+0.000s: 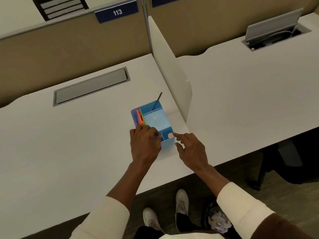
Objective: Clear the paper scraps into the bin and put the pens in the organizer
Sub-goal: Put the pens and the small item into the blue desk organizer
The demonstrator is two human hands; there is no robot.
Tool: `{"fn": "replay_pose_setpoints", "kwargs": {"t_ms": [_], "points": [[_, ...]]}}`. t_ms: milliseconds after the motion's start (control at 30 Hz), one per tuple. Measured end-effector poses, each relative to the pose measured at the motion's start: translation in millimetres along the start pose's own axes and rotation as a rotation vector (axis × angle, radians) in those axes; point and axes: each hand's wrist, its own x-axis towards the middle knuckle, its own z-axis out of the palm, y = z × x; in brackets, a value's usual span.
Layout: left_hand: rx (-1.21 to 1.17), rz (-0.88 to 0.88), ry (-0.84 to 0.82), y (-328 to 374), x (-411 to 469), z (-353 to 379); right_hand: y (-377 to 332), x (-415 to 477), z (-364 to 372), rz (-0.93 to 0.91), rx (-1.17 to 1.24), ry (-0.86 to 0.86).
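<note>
Fingers of the left hand (145,144) are curled and bunched over the near-left corner of the translucent blue plastic desk organizer (152,122), closed on something dark and bluish that peeks out just past the knuckles; it may be a pen, though too little shows to be sure. The right hand (191,149) hangs loose at the organizer's near-right corner, forefinger stretched out, the other fingers half spread and gripping nothing. Its fingertip sits just beside a small pinkish oval object (170,135) resting at that corner's rim; whether it touches I cannot tell.

Beyond both sets of fingertips, in the organizer's far compartment, a thin dark pen (157,101) stands tilted, its long axis leaning up and away from the hands toward the white divider panel (170,69). Bright pink, orange and yellow paper sheets (140,117) stand on edge in the left compartment, directly ahead of the left fingers.

The white desk surface (69,144) shows no loose pens or scraps. A dark bin holding crumpled paper (218,219) sits on the floor, well behind and below the right hand, beside the person's shoes.

The next move likely belongs to the left hand: the small near compartment lies directly under its fingers, so whatever it grips needs only a short drop.
</note>
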Motion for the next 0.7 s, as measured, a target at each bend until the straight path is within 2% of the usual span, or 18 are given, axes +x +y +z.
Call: {"fn": "replay_pose_setpoints", "kwargs": {"t_ms": [267,500,700], "points": [[-0.054,-0.001,0.337,-31,-42,-50,-19,-16,-9,0.063,0.026,-0.16],[-0.123,-0.202,0.176,-65,-94,-79,-59,-41,-16,0.04,-0.106,-0.279],[-0.034,-0.23,0.038,-101,-153,-110,-113,-67,-25,-0.023,-0.259,-0.416]]}}
